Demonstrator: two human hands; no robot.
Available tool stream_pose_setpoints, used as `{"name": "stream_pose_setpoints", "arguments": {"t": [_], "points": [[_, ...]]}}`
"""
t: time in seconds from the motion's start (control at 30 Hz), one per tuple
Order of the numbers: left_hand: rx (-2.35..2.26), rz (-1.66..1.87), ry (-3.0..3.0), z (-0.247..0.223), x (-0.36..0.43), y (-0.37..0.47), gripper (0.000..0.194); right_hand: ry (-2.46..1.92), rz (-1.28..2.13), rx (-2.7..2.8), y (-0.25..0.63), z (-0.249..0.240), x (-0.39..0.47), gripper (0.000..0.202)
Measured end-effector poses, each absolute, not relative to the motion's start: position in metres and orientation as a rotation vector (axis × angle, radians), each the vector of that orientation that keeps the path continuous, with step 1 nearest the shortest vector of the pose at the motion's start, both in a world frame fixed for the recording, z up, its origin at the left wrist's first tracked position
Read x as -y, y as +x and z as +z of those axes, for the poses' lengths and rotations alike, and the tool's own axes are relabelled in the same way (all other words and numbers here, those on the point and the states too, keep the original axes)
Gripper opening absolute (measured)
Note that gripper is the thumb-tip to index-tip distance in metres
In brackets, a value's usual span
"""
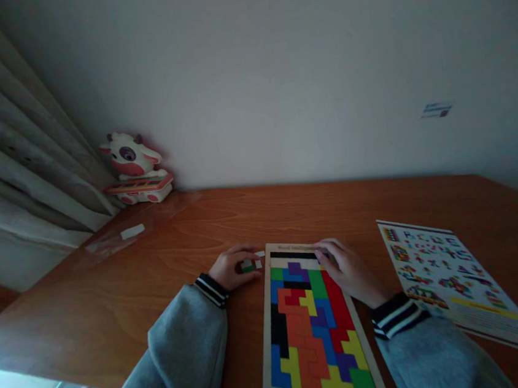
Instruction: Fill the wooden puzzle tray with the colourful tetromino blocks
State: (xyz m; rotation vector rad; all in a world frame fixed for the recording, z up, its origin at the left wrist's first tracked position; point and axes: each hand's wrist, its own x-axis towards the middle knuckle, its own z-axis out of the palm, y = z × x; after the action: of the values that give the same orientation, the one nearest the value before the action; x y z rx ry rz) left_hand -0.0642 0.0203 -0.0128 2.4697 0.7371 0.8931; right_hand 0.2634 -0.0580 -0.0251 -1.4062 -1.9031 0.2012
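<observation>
A wooden tray [268,341] lies on the table, mostly filled with coloured block pieces in red, orange, yellow, green, blue, purple and black. Left of its top corner, my left hand [233,269] curves its fingers around small green and white pieces [249,265]; the fingers look apart, and whether they grip a piece is unclear. My right hand [345,268] rests over the tray's upper right corner, fingertips at the top row. Something dark purple shows under those fingers, too small to make out. A black piece [292,255] spans the top row.
To the right lies a printed sheet [463,283] with coloured figures. A cow toy with a keyboard [138,169] stands at the back left by the curtain [16,133]. Clear plastic wrapping with a white label [132,232] lies in front of it. A wall rises behind the table [334,201].
</observation>
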Motion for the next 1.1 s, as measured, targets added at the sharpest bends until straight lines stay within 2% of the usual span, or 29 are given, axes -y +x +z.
{"name": "stream_pose_setpoints", "arguments": {"t": [0.4, 0.67, 0.9, 1.1], "points": [[-0.693, 0.937, 2.586, -0.013, -0.016, -0.066, 0.020, -1.412, 0.286, 1.838, 0.268, -0.027, 0.057, 0.026], [-0.772, 1.003, 2.637, -0.008, -0.016, -0.056, 0.029, -1.409, 0.257, 1.826, 0.267, -0.025, 0.057, 0.025], [-1.083, 1.200, 2.466, -0.004, -0.014, -0.024, 0.037, -1.403, 0.226, 1.810, 0.266, -0.024, 0.057, 0.026], [-0.936, 1.173, 2.624, -0.006, -0.012, -0.008, 0.035, -1.402, 0.227, 1.808, 0.266, -0.024, 0.057, 0.026]]}}
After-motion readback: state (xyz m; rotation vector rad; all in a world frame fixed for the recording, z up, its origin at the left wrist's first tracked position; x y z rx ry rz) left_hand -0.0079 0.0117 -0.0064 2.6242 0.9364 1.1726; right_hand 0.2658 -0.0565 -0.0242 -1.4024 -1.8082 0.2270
